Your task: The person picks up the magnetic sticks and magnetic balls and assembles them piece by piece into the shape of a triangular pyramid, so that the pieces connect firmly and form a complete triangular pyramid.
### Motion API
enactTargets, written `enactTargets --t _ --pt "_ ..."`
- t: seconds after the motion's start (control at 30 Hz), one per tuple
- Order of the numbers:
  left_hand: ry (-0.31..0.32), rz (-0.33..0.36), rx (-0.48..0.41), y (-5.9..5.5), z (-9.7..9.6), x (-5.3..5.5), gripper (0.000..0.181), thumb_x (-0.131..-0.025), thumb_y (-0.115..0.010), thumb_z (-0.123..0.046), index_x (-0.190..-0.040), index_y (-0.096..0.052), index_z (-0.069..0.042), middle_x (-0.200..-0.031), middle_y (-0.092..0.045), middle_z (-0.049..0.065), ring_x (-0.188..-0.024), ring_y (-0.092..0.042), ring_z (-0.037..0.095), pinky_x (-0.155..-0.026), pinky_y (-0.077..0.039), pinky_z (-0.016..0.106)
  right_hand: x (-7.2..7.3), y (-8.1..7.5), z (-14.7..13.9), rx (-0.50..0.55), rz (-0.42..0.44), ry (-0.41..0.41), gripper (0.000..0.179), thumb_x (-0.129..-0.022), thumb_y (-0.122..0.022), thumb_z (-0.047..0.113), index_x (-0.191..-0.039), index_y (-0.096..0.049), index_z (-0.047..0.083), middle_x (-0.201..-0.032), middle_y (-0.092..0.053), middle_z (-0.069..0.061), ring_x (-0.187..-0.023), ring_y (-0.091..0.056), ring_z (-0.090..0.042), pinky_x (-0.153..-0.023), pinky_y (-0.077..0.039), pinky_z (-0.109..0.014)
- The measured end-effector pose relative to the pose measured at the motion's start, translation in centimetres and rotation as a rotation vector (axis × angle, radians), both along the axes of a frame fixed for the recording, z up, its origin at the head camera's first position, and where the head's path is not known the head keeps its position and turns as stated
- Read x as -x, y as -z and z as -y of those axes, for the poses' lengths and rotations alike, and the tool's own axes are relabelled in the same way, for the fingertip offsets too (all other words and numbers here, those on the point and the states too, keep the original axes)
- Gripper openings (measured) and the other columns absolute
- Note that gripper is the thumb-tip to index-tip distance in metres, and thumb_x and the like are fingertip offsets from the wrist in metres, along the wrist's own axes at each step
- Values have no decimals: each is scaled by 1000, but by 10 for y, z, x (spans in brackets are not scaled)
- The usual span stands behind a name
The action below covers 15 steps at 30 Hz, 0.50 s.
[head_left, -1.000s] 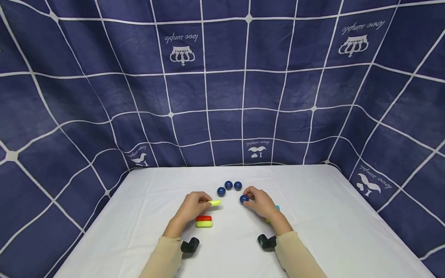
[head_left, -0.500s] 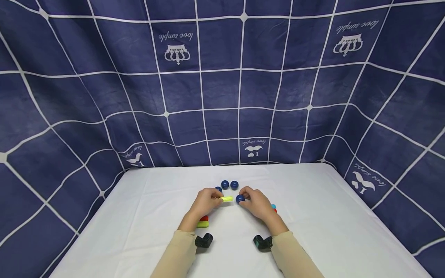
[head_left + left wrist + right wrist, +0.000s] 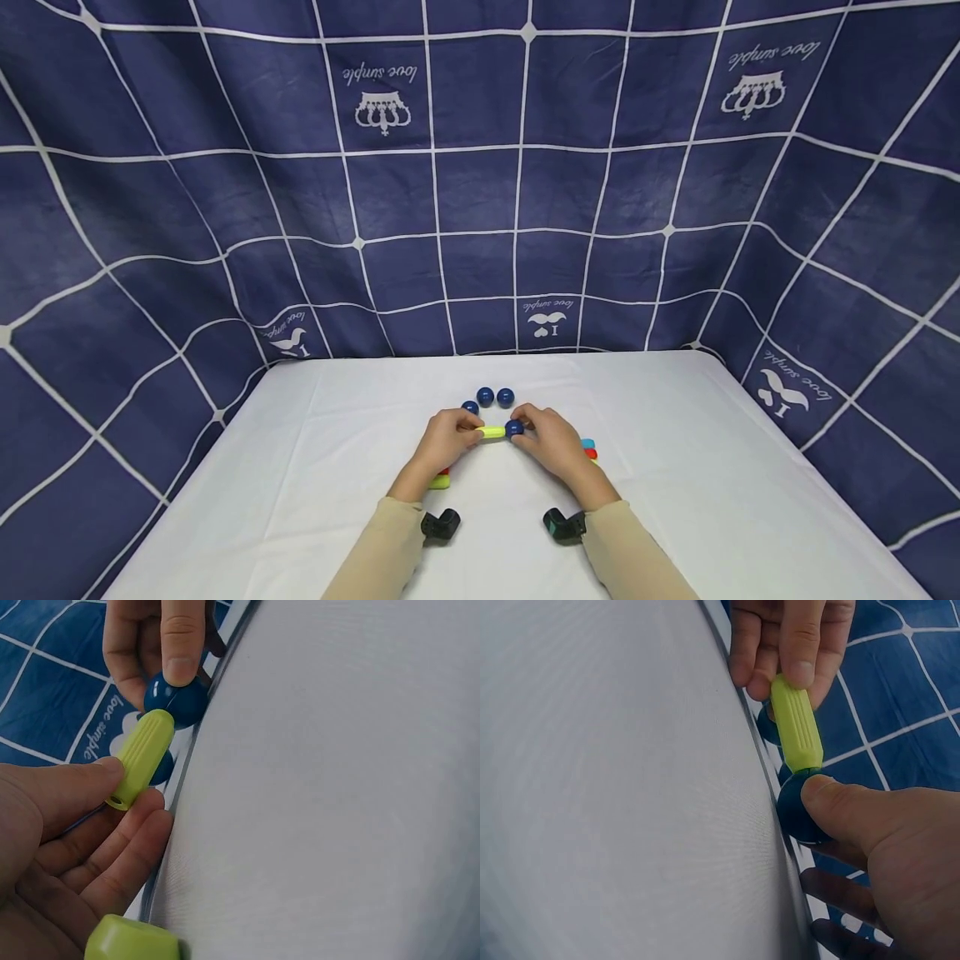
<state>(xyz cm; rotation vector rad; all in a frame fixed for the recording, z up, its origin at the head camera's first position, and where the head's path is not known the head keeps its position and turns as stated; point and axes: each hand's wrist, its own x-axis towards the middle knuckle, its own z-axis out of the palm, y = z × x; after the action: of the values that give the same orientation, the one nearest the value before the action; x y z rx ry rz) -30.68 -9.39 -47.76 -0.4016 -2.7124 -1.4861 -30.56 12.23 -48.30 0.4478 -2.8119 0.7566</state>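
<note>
My left hand pinches a yellow-green ridged rod by its outer end, thumb on one side and fingers on the other. A dark blue ball is held between the thumb and fingers of my right hand. The rod's inner end meets the ball, so the two lie in one line between my hands, close over the table in the head view. In the left wrist view a small hole shows in the rod's outer end.
Behind the hands sit three more blue balls on the white-covered table. Yellow-green and red rods lie partly hidden by my left forearm. Blue and red rods lie beside my right wrist. A blue gridded curtain surrounds the table's back and sides.
My left hand has moved right with the yellow-green rod, closing the gap to the blue ball. The rod's end now meets the ball, which my right hand has kept holding.
</note>
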Motion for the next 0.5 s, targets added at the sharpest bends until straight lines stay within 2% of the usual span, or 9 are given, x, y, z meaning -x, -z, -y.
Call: enactTargets --t 0.2,0.5 --pt "-2 -9 4 0 -1 -1 12 -87 -73 -5 -99 -74 -4 -87 -73 8 -70 -64 9 -63 -54 22 -1 0 0 3 -3 -1 28 -87 -78 29 -111 -66 24 -101 -72 4 -94 -64 -16 -82 -52 -38" --pt "0 -28 82 -2 -2 -3 15 -84 -78 -8 -98 -73 -8 -87 -70 3 -73 -60 9 -67 -52 23 -3 -2 1 11 10 -21 27 -87 -78 28 -111 -66 24 -102 -73 5 -96 -64 -16 -83 -52 -40"
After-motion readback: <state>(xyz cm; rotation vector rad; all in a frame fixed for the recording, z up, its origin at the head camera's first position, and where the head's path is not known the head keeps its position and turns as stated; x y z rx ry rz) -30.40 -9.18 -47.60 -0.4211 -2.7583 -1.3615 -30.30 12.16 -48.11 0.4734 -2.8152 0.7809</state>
